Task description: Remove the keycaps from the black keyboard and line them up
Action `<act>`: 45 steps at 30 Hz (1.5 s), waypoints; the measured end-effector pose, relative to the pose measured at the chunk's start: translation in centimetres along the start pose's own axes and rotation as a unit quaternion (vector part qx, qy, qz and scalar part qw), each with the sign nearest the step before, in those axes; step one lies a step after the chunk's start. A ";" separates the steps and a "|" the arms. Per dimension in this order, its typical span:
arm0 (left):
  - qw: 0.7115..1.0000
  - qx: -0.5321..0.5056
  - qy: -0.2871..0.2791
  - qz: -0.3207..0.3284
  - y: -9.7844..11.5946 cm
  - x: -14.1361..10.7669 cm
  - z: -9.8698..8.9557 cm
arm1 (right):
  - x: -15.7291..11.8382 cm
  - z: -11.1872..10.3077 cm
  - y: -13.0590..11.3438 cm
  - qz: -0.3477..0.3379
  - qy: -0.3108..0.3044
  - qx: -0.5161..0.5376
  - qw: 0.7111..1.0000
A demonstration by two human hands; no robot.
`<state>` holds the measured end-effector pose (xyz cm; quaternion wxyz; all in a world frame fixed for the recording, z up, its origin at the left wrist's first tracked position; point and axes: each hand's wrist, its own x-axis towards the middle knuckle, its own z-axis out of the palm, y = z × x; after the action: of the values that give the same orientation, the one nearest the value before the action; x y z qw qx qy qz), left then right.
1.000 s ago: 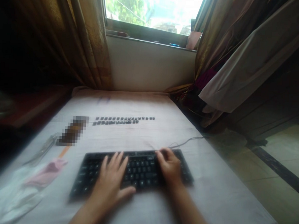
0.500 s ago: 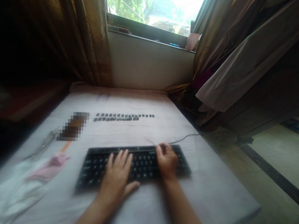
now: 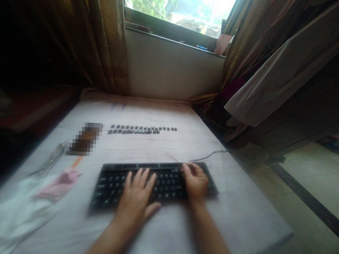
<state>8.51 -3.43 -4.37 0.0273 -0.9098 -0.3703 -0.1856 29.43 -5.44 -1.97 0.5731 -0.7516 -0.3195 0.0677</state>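
A black computer keyboard (image 3: pixel 167 181) lies on the cloth-covered table below both of my hands. My left hand (image 3: pixel 135 196) rests flat across its left and middle keys, fingers spread and holding nothing. Over the right part of the keyboard, my right hand (image 3: pixel 195 182) is closed with thumb and fingertips pressed together. Whatever is in that pinch, if anything, is hidden. Beyond the keyboard, several small dark keycaps (image 3: pixel 132 127) are laid out in two rows.
Left of the keyboard lie a pink cloth (image 3: pixel 58 186), a white cloth or bag (image 3: pixel 20 206), a slim metallic tool (image 3: pixel 54 156) and a blurred-out brown item (image 3: pixel 84 139). The keyboard cable (image 3: pixel 210 155) runs off the table's right edge. Curtains (image 3: pixel 105 45) flank the window.
My right hand has shifted slightly to the right over the keyboard, still pinched. My left hand stays flat on the keys. The whole view has moved a little.
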 end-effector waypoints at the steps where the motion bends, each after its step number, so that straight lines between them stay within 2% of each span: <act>1: 1.000 0.002 -0.001 0.000 0.0 0.0 0.0 | 0.1 0.1 0.0 0.004 -0.001 0.001 1.000; 10: 1.000 -0.003 -0.006 -0.007 0.2 0.2 -0.1 | 0.5 0.7 -0.6 -0.006 -0.008 -0.033 0.999; 16: 1.000 -0.008 -0.011 -0.010 0.2 0.2 -0.2 | -0.9 0.8 -0.8 -0.088 -0.017 -0.085 0.992; 19: 1.000 -0.007 -0.011 -0.014 0.3 0.2 -0.3 | -1.1 0.6 -0.9 -0.097 -0.025 -0.106 0.989; 27: 1.000 -0.013 -0.015 -0.015 0.3 0.2 -0.4 | 0.3 -0.6 -1.3 -0.094 -0.118 -0.126 0.980; 32: 0.999 -0.026 -0.012 -0.024 0.3 0.2 -0.3 | -0.8 0.1 -0.6 -0.131 -0.077 -0.101 0.983; 34: 0.999 -0.033 -0.012 -0.029 0.3 0.2 -0.3 | -1.2 0.4 -0.3 -0.119 -0.054 -0.077 0.988; 36: 0.999 -0.033 -0.011 -0.028 0.3 0.1 -0.3 | -1.2 0.5 -0.1 -0.075 -0.041 -0.047 0.995; 39: 0.999 -0.024 -0.009 -0.023 0.3 0.1 -0.3 | -0.8 0.4 0.0 -0.021 -0.048 -0.009 0.999; 45: 0.999 -0.021 0.000 -0.026 0.2 0.1 -0.3 | -0.6 -0.1 0.5 0.032 -0.063 0.060 0.996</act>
<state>8.65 -3.57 -3.99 0.0037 -0.9003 -0.3896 -0.1939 29.21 -5.95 -2.59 0.5937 -0.7197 -0.3261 0.1522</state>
